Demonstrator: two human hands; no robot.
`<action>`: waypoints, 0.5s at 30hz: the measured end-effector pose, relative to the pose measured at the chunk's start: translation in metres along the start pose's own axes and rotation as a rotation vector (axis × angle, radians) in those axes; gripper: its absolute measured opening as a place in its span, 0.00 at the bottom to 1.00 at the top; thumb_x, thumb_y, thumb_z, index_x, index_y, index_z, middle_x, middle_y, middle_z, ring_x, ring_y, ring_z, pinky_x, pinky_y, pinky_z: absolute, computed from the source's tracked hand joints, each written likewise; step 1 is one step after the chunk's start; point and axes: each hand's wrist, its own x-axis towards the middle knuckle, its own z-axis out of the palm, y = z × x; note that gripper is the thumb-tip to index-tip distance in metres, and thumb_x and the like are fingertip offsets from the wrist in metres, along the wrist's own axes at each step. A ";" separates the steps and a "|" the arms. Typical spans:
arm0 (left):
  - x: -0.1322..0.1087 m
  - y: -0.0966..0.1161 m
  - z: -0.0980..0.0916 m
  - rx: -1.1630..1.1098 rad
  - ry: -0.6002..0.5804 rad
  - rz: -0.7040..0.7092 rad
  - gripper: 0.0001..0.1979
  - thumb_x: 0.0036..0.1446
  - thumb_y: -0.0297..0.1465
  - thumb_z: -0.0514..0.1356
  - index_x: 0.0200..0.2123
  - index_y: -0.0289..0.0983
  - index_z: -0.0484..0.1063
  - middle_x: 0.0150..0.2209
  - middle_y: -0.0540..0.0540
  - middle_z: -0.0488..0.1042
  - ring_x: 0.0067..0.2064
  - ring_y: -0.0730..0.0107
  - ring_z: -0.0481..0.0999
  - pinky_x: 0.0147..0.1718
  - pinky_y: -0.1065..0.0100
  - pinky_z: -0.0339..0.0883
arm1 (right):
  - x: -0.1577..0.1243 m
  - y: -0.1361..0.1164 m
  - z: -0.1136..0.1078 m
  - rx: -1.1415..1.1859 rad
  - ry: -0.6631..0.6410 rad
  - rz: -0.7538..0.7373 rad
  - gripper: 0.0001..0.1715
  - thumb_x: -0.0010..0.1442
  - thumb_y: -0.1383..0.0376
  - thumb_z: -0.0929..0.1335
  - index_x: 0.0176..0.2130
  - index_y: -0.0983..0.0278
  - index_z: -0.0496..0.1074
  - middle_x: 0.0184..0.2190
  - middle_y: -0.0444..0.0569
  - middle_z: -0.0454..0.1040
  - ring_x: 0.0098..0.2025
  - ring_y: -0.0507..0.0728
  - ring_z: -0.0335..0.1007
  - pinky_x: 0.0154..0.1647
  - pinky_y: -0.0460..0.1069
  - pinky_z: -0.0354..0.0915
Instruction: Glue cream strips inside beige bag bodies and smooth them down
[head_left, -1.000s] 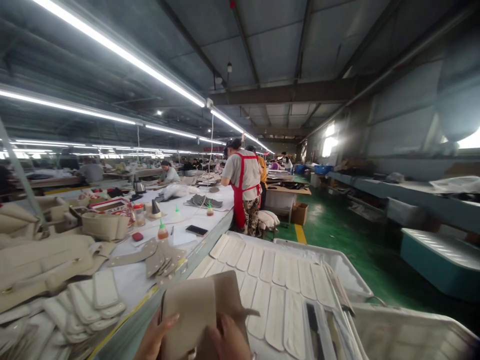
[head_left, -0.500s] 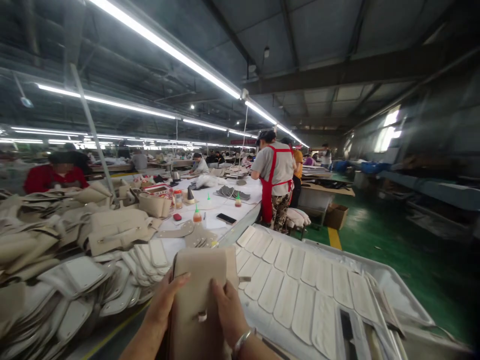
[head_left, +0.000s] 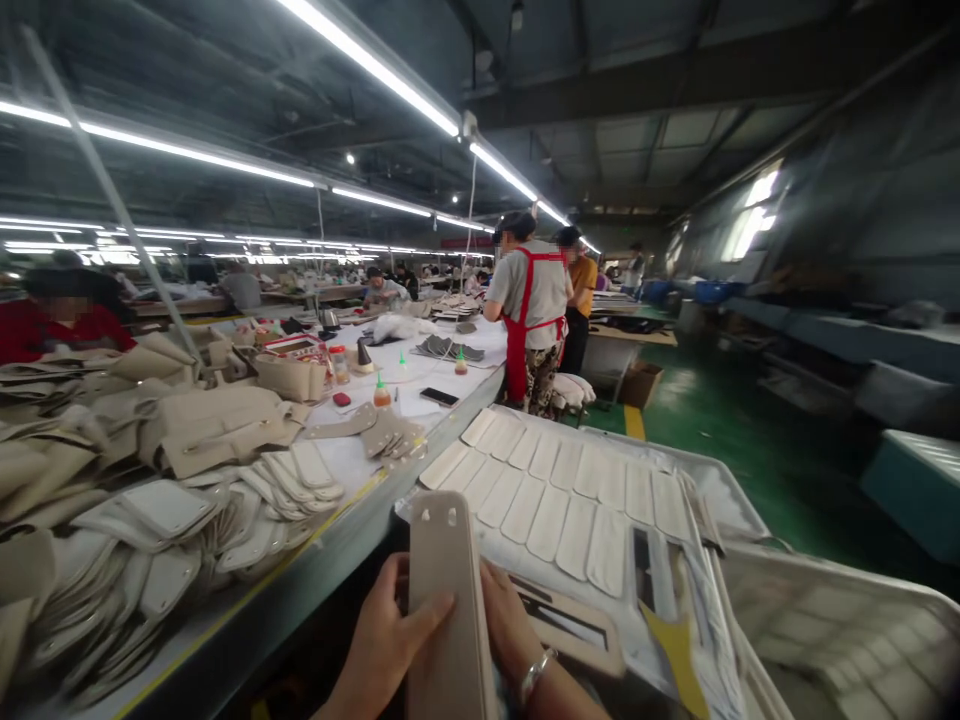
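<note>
Both hands hold a beige leather-like bag point(head_left: 444, 550) upright in front of me, its narrow side facing me, with two small whitish spots near the rounded top. My left hand point(head_left: 394, 625) grips it from the left, the thumb laid across the front face. On the opposite side my right hand point(head_left: 512, 620), with a bracelet at the wrist, is closed against the edge; its fingertips are partly hidden behind the bag. Just right of that hand lies a beige frame-shaped piece point(head_left: 607, 650). Rows of pale elongated panels point(head_left: 551, 535) lie beyond it.
Stacked white-faced flaps point(head_left: 169, 580) and beige bag parts point(head_left: 217, 425) cover the table's left side. Glue bottles point(head_left: 382, 395) and a phone point(head_left: 439, 397) sit farther back. A yellow piece point(head_left: 679, 650) and a whitish bin point(head_left: 847, 610) are at right. A person in a red apron point(head_left: 536, 310) stands ahead.
The bag has been turned from its broad face with a clasp to its narrow side, and sits farther right in view. My left thumb now lies across it. The view has shifted right and down.
</note>
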 end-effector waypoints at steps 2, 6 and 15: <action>-0.003 0.001 0.002 0.043 -0.021 0.001 0.23 0.45 0.42 0.63 0.42 0.35 0.66 0.39 0.42 0.75 0.40 0.58 0.74 0.38 0.64 0.69 | -0.014 -0.009 -0.008 -0.083 -0.041 -0.066 0.29 0.63 0.50 0.52 0.38 0.65 0.72 0.37 0.49 0.73 0.40 0.56 0.67 0.47 0.50 0.60; -0.009 0.003 0.004 0.168 -0.086 0.063 0.17 0.50 0.44 0.59 0.35 0.36 0.68 0.35 0.44 0.75 0.38 0.59 0.73 0.36 0.67 0.67 | -0.028 -0.011 -0.017 -0.442 0.019 -0.230 0.18 0.63 0.55 0.57 0.36 0.64 0.66 0.33 0.49 0.70 0.36 0.55 0.64 0.39 0.49 0.60; -0.013 0.009 0.002 0.076 -0.270 0.124 0.17 0.55 0.42 0.55 0.40 0.35 0.71 0.36 0.45 0.74 0.39 0.62 0.71 0.38 0.69 0.65 | -0.027 -0.001 -0.021 -0.436 -0.042 -0.286 0.18 0.63 0.58 0.57 0.28 0.65 0.64 0.31 0.47 0.65 0.34 0.52 0.62 0.37 0.46 0.60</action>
